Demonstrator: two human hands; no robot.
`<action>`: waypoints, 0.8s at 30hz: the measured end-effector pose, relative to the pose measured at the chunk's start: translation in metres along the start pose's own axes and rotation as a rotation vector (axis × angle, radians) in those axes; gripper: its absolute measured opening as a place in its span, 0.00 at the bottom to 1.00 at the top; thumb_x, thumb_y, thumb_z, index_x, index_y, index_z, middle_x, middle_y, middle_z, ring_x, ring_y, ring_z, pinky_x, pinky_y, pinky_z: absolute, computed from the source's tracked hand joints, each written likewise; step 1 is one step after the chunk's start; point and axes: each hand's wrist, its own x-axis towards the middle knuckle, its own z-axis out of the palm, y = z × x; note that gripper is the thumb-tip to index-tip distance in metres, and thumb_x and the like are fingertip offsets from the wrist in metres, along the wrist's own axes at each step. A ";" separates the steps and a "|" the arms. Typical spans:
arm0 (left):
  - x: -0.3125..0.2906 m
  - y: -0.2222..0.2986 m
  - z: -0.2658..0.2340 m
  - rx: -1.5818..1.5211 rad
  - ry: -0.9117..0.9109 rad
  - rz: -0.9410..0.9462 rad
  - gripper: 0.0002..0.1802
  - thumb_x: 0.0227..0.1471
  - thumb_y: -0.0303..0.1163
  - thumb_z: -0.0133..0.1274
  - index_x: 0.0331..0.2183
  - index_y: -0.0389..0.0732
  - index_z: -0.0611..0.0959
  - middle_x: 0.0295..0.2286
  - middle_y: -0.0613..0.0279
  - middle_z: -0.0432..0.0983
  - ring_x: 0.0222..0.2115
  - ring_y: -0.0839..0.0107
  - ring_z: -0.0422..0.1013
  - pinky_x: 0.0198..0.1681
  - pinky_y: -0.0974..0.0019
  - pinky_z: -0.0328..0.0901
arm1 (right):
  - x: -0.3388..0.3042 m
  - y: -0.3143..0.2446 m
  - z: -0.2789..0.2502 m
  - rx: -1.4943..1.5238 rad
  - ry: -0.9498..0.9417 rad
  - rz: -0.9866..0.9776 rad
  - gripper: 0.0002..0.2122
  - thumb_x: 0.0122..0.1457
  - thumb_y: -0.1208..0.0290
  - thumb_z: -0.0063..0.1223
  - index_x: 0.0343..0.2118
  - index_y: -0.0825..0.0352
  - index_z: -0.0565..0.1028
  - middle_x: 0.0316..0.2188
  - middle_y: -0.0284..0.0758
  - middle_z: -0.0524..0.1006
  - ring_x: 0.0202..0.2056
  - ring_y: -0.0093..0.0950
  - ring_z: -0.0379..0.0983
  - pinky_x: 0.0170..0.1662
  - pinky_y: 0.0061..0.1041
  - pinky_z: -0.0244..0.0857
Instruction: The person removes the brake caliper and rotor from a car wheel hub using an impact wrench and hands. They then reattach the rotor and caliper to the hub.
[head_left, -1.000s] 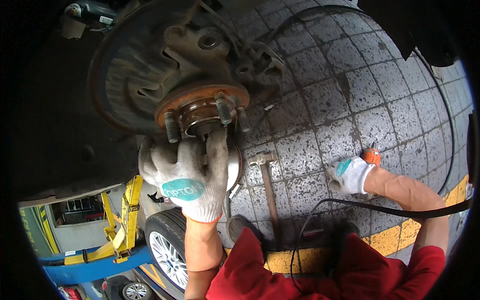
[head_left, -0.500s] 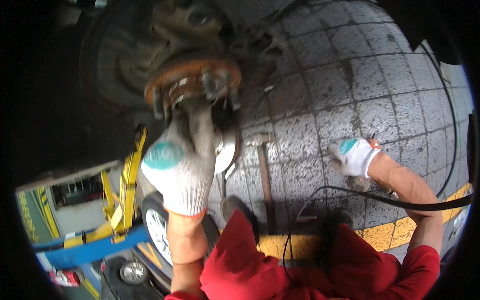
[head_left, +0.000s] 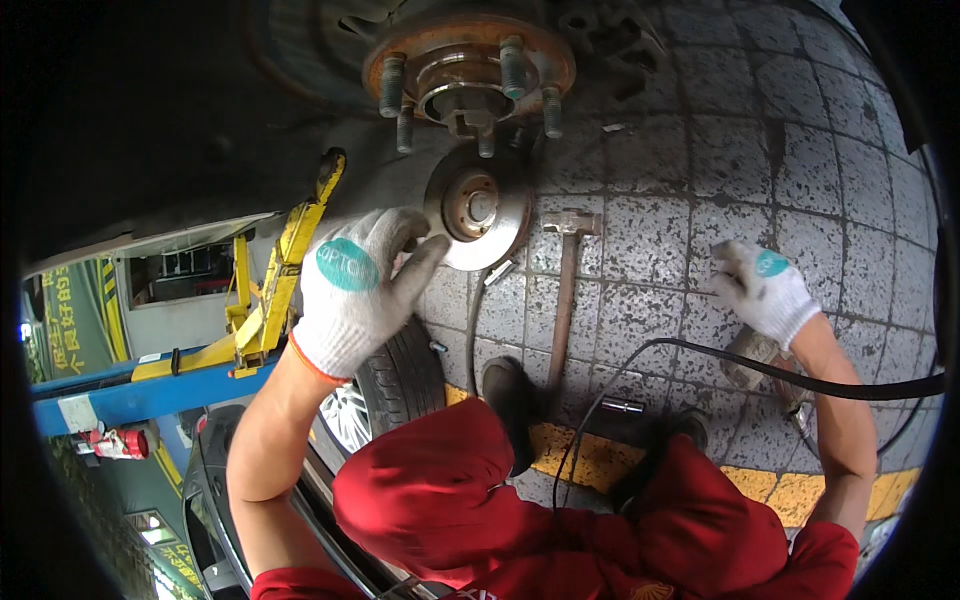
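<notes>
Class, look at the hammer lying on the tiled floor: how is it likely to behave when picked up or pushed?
The hammer will probably feel head-heavy, since a blocky metal head tops a slim handle. That handle looks straight and rigid, so flopping seems unlikely. Pushed, it may slide or swivel rather than roll, because the head sits crosswise.

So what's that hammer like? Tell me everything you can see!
The hammer has a short, blunt head that looks like worn metal, and a long, straight brown handle; I can't tell what the handle is made of. It lies on the floor tiles, right of the round disc, its handle running toward the left shoe, where the end fades into shadow. Neither the left hand nor the right hand touches it.
</notes>
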 end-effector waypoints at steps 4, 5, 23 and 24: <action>-0.026 -0.059 0.046 0.189 -0.328 -0.055 0.15 0.55 0.43 0.56 0.34 0.41 0.82 0.29 0.51 0.79 0.30 0.52 0.76 0.33 0.54 0.70 | -0.038 0.033 0.001 -0.022 0.208 0.215 0.21 0.62 0.62 0.53 0.53 0.70 0.70 0.49 0.49 0.76 0.47 0.43 0.76 0.51 0.36 0.71; -0.028 -0.070 0.060 0.290 -0.508 -0.156 0.17 0.55 0.46 0.55 0.35 0.41 0.81 0.29 0.52 0.79 0.31 0.52 0.77 0.35 0.53 0.70 | -0.049 0.042 0.000 -0.012 0.232 0.223 0.21 0.60 0.63 0.55 0.51 0.70 0.70 0.47 0.50 0.76 0.47 0.43 0.76 0.50 0.36 0.71; -0.016 -0.087 0.182 -0.034 -0.722 0.092 0.23 0.55 0.48 0.53 0.42 0.38 0.81 0.32 0.48 0.81 0.34 0.50 0.78 0.41 0.52 0.71 | -0.103 0.111 0.113 0.269 0.327 0.313 0.37 0.53 0.82 0.59 0.64 0.67 0.51 0.51 0.43 0.74 0.50 0.33 0.73 0.54 0.30 0.67; -0.020 -0.088 0.181 -0.056 -0.706 0.085 0.23 0.55 0.48 0.53 0.43 0.39 0.81 0.32 0.47 0.80 0.35 0.50 0.78 0.41 0.52 0.71 | -0.097 0.113 0.111 0.246 0.331 0.323 0.37 0.53 0.82 0.59 0.64 0.68 0.52 0.51 0.43 0.74 0.50 0.34 0.74 0.54 0.30 0.67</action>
